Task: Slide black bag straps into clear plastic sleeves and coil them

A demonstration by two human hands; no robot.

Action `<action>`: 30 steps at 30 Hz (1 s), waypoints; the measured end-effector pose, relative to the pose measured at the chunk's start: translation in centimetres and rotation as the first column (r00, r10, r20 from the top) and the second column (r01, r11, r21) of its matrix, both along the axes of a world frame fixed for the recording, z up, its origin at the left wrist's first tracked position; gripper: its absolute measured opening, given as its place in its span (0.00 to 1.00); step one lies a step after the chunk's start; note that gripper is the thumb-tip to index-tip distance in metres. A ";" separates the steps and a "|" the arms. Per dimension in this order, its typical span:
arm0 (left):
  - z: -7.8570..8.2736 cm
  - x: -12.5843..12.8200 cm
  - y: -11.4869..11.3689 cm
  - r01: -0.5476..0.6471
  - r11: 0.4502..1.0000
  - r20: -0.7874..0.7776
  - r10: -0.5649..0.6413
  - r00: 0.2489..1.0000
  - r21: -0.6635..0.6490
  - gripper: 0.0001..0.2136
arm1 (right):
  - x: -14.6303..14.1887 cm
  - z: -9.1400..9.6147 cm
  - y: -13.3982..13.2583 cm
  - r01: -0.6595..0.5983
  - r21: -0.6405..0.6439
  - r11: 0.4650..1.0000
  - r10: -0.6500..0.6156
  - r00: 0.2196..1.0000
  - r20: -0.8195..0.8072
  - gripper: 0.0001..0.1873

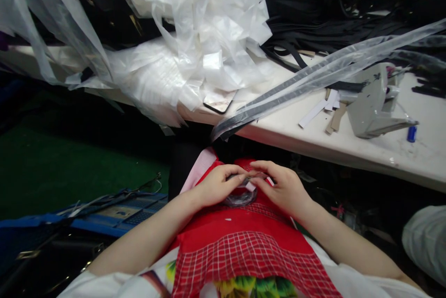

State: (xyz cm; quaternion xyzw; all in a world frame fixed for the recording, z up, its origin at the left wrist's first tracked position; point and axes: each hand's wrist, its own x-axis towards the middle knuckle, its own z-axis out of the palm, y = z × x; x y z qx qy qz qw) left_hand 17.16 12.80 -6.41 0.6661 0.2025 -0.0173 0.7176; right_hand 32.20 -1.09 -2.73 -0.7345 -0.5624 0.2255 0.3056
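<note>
Over my lap, both hands meet at a dark coil wrapped in clear plastic (240, 200), which looks like a rolled-up strap. My left hand (221, 183) has its fingers closed on the coil's upper left side. From the other side, my right hand (284, 187) pinches at its upper right, thumb and fingers close together. A small white piece (250, 186) shows between the hands at the coil; what it is I cannot make out. Beneath lies a red apron (223, 228) with a checked panel.
On the white table (285, 126) lie a heap of plastic sleeves (209, 24), a phone (220, 102), long plastic-covered straps (296, 82), a grey tape dispenser (369, 107) and paper strips (315, 111). Black straps (331, 33) pile behind. A blue crate (114, 217) stands lower left.
</note>
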 end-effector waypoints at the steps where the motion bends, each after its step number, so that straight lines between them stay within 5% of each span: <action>1: 0.3 0.1 -0.1 0.005 0.999 -0.002 -0.005 1.000 0.052 0.11 | 0.0 -0.3 0.2 0.033 0.013 0.999 -0.032 0.998 -0.050 0.13; 6: 1.2 0.2 -0.7 -0.039 0.973 -0.039 0.049 0.998 0.228 0.08 | -0.1 -1.4 0.7 0.132 0.049 0.990 -0.117 0.964 -0.238 0.13; 9: 1.7 -0.1 -0.8 -0.012 0.959 -0.009 0.015 1.000 0.282 0.06 | 0.9 -2.6 0.7 0.264 -0.040 0.964 -0.261 0.905 -0.336 0.14; 13: 2.2 -0.3 -0.8 -0.007 0.952 0.058 -0.011 0.998 0.306 0.05 | 2.1 -4.8 0.6 0.087 -0.305 0.948 -0.223 0.865 -0.449 0.26; 16: 2.3 -0.3 -0.8 0.005 0.952 0.067 -0.027 0.997 0.307 0.06 | 1.8 -5.6 0.8 -0.052 -0.370 0.927 -0.235 0.689 -0.686 0.26; 20: 2.1 -0.6 -0.8 -0.008 0.947 0.100 -0.025 0.995 0.320 0.05 | 1.3 -4.9 1.5 0.035 -0.407 0.913 -0.371 0.490 -0.789 0.20; 30: 0.7 -0.6 -2.3 -0.054 0.922 0.019 0.050 0.999 0.384 0.08 | 0.4 -3.5 3.1 0.108 -0.323 0.940 -0.313 0.644 -0.698 0.13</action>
